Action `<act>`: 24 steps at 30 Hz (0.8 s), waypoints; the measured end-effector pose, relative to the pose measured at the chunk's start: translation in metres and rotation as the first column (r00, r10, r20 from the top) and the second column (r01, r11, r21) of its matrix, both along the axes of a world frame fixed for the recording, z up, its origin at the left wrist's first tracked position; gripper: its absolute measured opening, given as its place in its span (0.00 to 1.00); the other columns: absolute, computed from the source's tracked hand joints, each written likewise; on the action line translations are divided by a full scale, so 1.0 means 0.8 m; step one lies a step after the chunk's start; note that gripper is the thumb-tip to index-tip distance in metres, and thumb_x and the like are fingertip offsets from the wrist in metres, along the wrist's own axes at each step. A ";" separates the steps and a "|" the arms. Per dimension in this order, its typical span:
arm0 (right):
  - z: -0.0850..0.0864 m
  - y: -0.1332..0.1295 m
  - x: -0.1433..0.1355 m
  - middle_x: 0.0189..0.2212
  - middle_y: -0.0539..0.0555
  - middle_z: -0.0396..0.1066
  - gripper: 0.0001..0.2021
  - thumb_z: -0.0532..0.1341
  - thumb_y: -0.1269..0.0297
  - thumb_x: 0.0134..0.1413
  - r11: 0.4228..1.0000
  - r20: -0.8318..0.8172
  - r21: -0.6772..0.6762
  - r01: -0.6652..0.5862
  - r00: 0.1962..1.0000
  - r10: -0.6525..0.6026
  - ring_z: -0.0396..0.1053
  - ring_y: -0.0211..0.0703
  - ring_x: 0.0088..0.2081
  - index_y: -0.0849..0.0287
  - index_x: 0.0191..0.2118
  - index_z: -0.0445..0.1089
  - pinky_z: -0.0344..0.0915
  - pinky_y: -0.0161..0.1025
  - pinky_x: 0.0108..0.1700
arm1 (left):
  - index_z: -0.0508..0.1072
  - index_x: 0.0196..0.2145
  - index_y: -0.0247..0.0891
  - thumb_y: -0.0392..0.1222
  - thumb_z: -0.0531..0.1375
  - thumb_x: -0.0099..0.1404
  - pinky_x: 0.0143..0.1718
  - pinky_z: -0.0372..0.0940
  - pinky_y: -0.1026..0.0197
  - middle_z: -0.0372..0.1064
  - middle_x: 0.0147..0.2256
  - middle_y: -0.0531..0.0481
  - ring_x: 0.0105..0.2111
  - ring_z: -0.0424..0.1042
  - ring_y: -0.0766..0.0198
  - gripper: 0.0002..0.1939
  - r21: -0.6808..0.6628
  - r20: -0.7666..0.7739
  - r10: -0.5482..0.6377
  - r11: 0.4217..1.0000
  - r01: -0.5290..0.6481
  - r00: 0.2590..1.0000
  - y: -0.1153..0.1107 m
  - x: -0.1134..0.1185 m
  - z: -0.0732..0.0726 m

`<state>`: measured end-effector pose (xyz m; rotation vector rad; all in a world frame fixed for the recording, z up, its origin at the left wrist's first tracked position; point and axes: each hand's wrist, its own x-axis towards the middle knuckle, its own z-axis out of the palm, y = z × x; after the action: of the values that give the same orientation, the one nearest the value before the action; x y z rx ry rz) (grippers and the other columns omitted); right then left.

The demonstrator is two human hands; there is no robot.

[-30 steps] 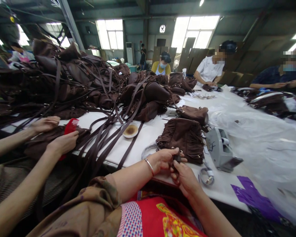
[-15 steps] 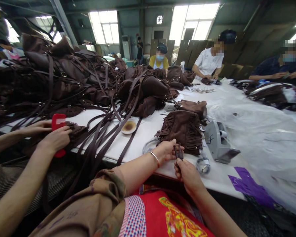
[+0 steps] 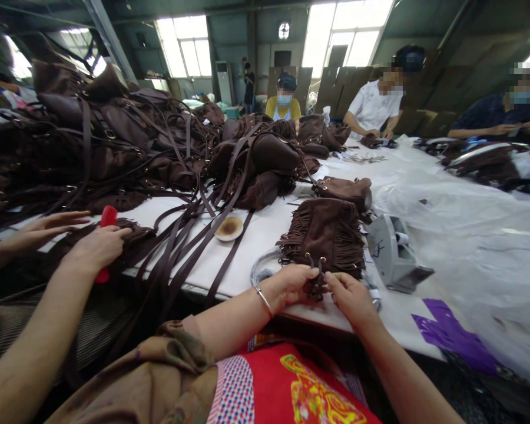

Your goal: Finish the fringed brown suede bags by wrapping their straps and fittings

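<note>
A dark brown suede bag (image 3: 321, 224) with fringed sides lies on the white-covered table in front of me. Two metal eyelets show at its near edge, and a dark drawstring (image 3: 318, 287) hangs from them. My left hand (image 3: 297, 284), with a bracelet at the wrist, is closed on the drawstring from the left. From the right, the fingertips of my right hand (image 3: 350, 294) pinch the same drawstring close to the left thumb. The cord's ends are small and partly covered by my fingers.
Brown bags (image 3: 128, 126) are heaped left, their straps trailing over the edge. A small dish (image 3: 228, 228), grey dispenser (image 3: 393, 253), plastic sheeting (image 3: 459, 235) and purple tape (image 3: 453, 335) surround the work. At left, a co-worker's hand (image 3: 95, 247) holds a red comb (image 3: 108, 217).
Both my hands have shifted, bringing the drawstring down below the bag's eyelets, which now show. My right hand has risen and turned to a fingertip pinch. The co-worker's left hand has left the comb.
</note>
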<state>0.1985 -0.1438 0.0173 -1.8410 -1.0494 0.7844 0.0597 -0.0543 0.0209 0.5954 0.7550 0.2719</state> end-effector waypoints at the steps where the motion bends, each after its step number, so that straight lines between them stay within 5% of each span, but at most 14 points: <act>1: -0.001 0.005 0.000 0.23 0.54 0.74 0.22 0.61 0.42 0.49 1.000 -0.012 0.005 -0.011 1.000 0.011 0.68 0.44 0.26 0.59 0.30 0.75 0.61 0.37 0.28 | 0.70 0.34 0.33 0.37 0.54 0.69 0.29 0.70 0.57 0.71 0.27 0.47 0.26 0.73 0.61 0.08 0.007 -0.003 0.005 1.000 -0.005 1.000 0.000 0.000 0.000; 7: -0.013 0.010 -0.005 0.17 0.48 0.65 0.21 0.65 0.44 0.48 0.998 -0.165 0.066 0.000 0.986 0.011 0.58 0.35 0.20 0.59 0.24 0.70 0.53 0.33 0.22 | 0.72 0.33 0.32 0.38 0.53 0.69 0.29 0.69 0.57 0.72 0.26 0.47 0.24 0.72 0.62 0.11 0.020 0.017 0.007 1.000 -0.007 1.000 0.000 -0.001 -0.004; 13: -0.003 -0.010 -0.001 0.18 0.46 0.63 0.19 0.70 0.48 0.45 0.977 -0.523 0.181 0.110 0.852 0.000 0.56 0.31 0.19 0.60 0.26 0.68 0.50 0.31 0.20 | 0.74 0.35 0.28 0.38 0.49 0.72 0.30 0.66 0.62 0.75 0.30 0.41 0.27 0.74 0.63 0.16 -0.074 0.021 -0.021 0.997 0.023 1.000 0.008 0.000 -0.007; 24: 0.006 -0.036 0.004 0.20 0.46 0.63 0.17 0.68 0.51 0.50 0.974 -0.561 0.180 0.136 0.828 -0.011 0.56 0.32 0.19 0.58 0.26 0.67 0.49 0.32 0.21 | 0.72 0.44 0.31 0.45 0.52 0.72 0.35 0.67 0.60 0.76 0.40 0.39 0.34 0.77 0.59 0.15 -0.109 0.040 -0.009 0.994 0.013 0.999 0.008 -0.004 -0.011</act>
<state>0.2017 -0.1729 0.0223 -1.3326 -0.6435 1.0382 0.0561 -0.0480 0.0119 0.4895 0.7237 0.2299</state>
